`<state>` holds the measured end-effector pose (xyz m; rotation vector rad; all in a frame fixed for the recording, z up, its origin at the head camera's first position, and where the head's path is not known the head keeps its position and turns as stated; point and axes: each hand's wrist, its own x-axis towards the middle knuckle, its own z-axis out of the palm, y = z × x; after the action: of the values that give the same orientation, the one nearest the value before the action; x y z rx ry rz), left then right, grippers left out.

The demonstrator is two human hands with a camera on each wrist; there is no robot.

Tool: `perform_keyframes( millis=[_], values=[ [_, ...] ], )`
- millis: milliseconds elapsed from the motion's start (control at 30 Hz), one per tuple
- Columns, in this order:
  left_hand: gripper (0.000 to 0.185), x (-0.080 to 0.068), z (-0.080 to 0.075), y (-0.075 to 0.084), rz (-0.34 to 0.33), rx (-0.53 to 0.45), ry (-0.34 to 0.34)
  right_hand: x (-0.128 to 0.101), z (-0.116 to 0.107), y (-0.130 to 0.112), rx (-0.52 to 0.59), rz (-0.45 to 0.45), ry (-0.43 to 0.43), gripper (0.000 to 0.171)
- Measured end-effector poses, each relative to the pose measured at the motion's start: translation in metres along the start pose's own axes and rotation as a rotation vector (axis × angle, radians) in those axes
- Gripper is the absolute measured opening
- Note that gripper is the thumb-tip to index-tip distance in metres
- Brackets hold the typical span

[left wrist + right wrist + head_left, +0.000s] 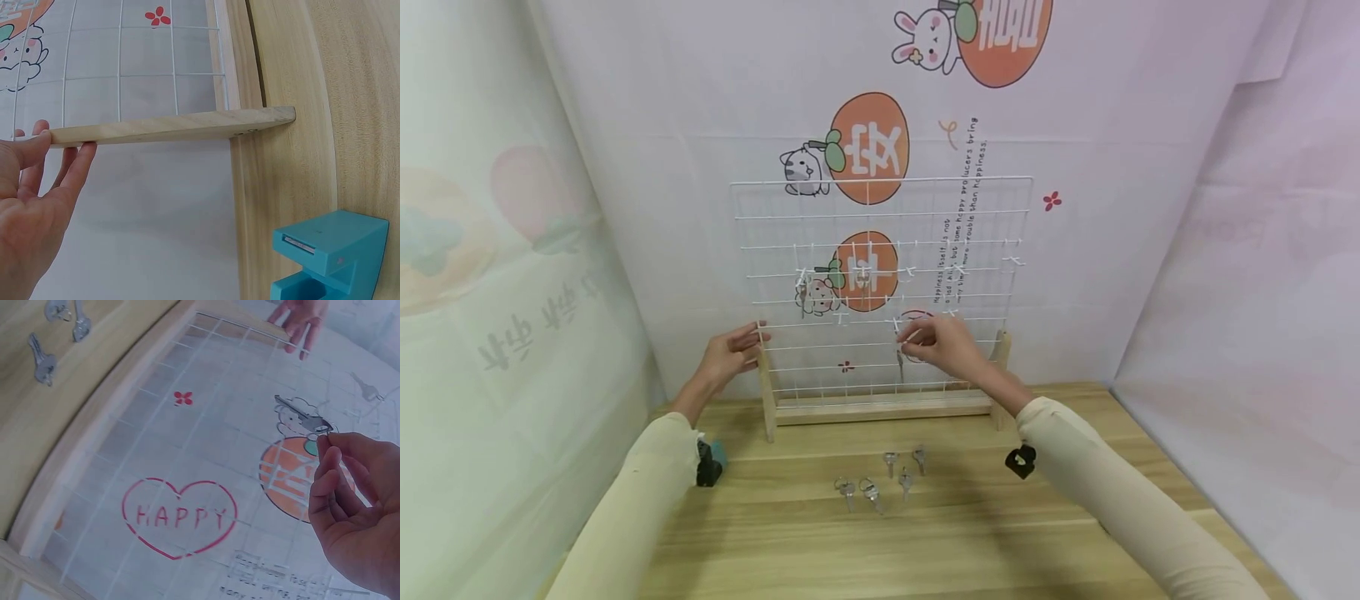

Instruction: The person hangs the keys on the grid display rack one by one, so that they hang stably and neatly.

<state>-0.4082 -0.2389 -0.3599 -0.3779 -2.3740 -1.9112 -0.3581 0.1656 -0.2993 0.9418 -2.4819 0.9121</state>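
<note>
A white wire grid (962,178) stands upright in a wooden stand (880,413). My left hand (727,357) holds the top of the stand's left upright (169,128), thumb on one side and fingers on the other. In front of the grid, my right hand (951,343) pinches a silver key (306,417) by its ring end, between thumb and index finger. The key's blade points down, close below a white hook (895,323). Further hooks (910,272) are spread over the grid. Keys (803,296) hang from two of them on the left half.
Several loose keys (871,493) with rings lie on the wooden table (820,550) before the stand. Left of the stand sits a teal block (356,240). White cloth (1120,208) with printed cartoons rises behind the grid and along both sides.
</note>
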Motion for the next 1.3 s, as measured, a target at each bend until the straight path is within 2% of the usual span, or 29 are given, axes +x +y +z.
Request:
perform_keyframes(
  millis=[267, 700, 933, 1300],
  values=[
    [0.057, -0.002, 0.001, 0.002, 0.0, -0.013, -0.007, 0.013, -0.025, -0.014, -0.025, 0.062, 0.023, 0.014],
    [0.057, -0.003, 0.0, 0.001, 0.017, 0.043, -0.001, 0.028, -0.053, -0.022, -0.017, 0.029, 0.237, 0.014],
    [0.058, -0.004, -0.001, 0.001, 0.017, 0.043, -0.005, 0.036, -0.059, -0.018, -0.02, 0.039, 0.281, 0.013],
    [0.058, -0.003, -0.002, 0.0, 0.0, 0.041, -0.013, 0.043, -0.057, -0.013, -0.02, 0.072, 0.282, 0.013]
  ],
)
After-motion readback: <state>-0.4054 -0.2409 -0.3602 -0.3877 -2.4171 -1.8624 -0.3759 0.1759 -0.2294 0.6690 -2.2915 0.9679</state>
